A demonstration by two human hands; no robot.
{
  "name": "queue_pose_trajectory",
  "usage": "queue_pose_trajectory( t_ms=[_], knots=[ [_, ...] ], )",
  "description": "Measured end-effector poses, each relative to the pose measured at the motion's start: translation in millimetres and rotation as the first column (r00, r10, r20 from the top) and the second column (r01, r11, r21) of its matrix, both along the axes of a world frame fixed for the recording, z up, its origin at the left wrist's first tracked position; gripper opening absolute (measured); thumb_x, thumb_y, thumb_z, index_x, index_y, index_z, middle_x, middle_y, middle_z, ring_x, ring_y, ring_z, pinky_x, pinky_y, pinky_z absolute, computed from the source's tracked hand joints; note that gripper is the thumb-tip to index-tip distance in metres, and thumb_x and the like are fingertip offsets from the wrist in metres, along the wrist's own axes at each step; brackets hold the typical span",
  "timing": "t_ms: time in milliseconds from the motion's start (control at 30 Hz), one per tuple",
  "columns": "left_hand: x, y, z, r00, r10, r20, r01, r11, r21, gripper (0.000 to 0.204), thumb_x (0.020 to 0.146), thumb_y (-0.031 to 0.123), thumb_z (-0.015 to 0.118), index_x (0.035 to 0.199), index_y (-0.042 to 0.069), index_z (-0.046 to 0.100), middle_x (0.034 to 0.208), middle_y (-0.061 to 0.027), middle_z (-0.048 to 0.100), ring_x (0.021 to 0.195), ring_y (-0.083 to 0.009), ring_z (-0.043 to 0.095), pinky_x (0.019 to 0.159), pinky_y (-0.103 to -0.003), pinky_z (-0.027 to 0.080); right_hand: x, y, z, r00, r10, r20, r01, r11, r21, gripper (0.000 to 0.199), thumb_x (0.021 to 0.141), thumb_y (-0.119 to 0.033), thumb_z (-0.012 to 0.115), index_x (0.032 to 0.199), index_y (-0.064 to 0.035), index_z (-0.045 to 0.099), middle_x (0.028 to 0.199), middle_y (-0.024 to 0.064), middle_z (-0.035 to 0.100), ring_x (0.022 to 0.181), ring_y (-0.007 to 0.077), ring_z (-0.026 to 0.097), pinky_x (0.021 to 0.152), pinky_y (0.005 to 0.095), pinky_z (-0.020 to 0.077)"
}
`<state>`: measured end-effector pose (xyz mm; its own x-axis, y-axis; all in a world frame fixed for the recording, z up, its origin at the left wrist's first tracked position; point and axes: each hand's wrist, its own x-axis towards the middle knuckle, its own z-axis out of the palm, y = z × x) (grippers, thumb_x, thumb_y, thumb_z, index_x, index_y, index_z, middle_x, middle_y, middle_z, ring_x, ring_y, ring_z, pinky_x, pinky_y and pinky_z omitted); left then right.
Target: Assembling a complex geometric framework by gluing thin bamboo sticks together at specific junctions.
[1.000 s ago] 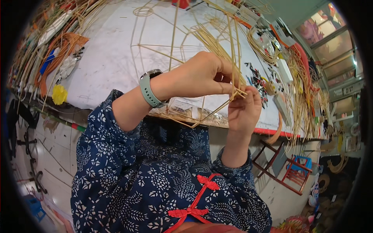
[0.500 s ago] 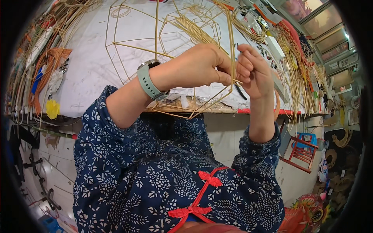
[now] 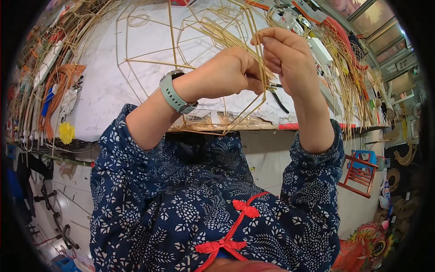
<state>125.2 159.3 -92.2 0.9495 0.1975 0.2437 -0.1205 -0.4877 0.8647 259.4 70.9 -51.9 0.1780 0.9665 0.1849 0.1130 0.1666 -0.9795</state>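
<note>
An angular open frame of thin tan bamboo strips (image 3: 149, 62) stands in front of me, reaching past the table's near edge. My left hand (image 3: 231, 72), with a watch on a pale green strap (image 3: 170, 93) at its wrist, is closed round the frame's right-hand uprights, near their lower corner joint. Just right of these uprights and higher up, my right hand (image 3: 290, 59) is raised with thumb and forefinger pinched together. Whatever lies in that pinch is too small to make out. Dark-handled pliers (image 3: 279, 100) lie on the table below the right hand.
A white-covered table (image 3: 97, 97) carries a bundle of loose strips (image 3: 219, 32) behind the frame. Piles of strips (image 3: 358, 86) crowd the right side. Orange cord (image 3: 61, 86) and a yellow tuft (image 3: 66, 132) lie at left. A red-brown chair (image 3: 360, 176) stands on the floor.
My right hand has risen and moved slightly left, its fingers now pinched by the upper uprights. The left hand keeps its hold, and the frame has shifted a little left.
</note>
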Motion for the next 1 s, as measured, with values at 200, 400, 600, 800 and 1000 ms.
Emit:
queue_pose_trajectory(
  t_ms=[200,400,600,800,1000],
  knots=[
    [1.6,2.5,-1.9,0.991,0.101,0.086,-0.114,0.978,0.172,0.009,0.08,0.008,0.064,0.085,0.003,0.069,0.066,-0.0033,0.064,0.051,-0.0068,0.048,0.047,-0.022,0.041,-16.3,-22.9,6.6,0.264,-0.661,0.702,0.051,0.737,0.674,0.013,0.082,-0.001,0.053,0.09,-0.0013,0.063,0.065,0.009,0.06,0.054,0.0179,0.058,0.05,0.0283,0.0447],
    [5.5,1.4,2.5,0.994,0.105,0.027,-0.104,0.994,-0.03,0.008,0.075,0.01,0.066,0.076,0.002,0.068,0.058,-0.0064,0.058,0.051,-0.0107,0.05,0.051,-0.026,0.042,-24.0,-29.3,16.6,0.379,-0.553,0.742,0.112,0.823,0.557,0.016,0.078,0.003,0.055,0.09,-0.0028,0.065,0.07,0.0123,0.062,0.058,0.0227,0.06,0.054,0.0302,0.0468],
    [3.9,12.2,1.6,0.985,0.092,0.146,-0.063,0.98,-0.188,0.009,0.078,0.009,0.063,0.079,0.002,0.069,0.06,-0.0031,0.061,0.051,-0.007,0.048,0.049,-0.023,0.041,-32.6,-44.4,18.3,0.587,-0.456,0.669,0.087,0.857,0.508,0.02,0.087,0.004,0.048,0.101,0.0037,0.063,0.084,0.0141,0.066,0.078,0.0174,0.065,0.071,0.0266,0.0523],
    [-3.3,9.9,18.7,0.976,0.148,0.158,-0.081,0.927,-0.366,0.014,0.081,0.006,0.062,0.091,-0.002,0.067,0.071,-0.0024,0.064,0.057,-0.0045,0.047,0.05,-0.019,0.036,-38.6,-56.4,-45.1,0.694,-0.566,0.446,0.13,0.707,0.695,0.018,0.085,0.007,0.048,0.098,0.009,0.06,0.088,0.0186,0.065,0.085,0.0257,0.065,0.078,0.0319,0.0518],
    [-10.7,8.7,25.0,0.979,0.144,0.148,-0.06,0.883,-0.465,0.02,0.077,0.001,0.064,0.095,-0.008,0.065,0.088,-0.0113,0.066,0.077,-0.0111,0.061,0.069,-0.021,0.049,-32.1,-43.0,-76.4,0.716,-0.615,0.331,0.126,0.58,0.805,0.018,0.078,0.012,0.051,0.093,0.0066,0.061,0.088,0.0182,0.066,0.089,0.0319,0.065,0.078,0.0349,0.0517]
  ],
)
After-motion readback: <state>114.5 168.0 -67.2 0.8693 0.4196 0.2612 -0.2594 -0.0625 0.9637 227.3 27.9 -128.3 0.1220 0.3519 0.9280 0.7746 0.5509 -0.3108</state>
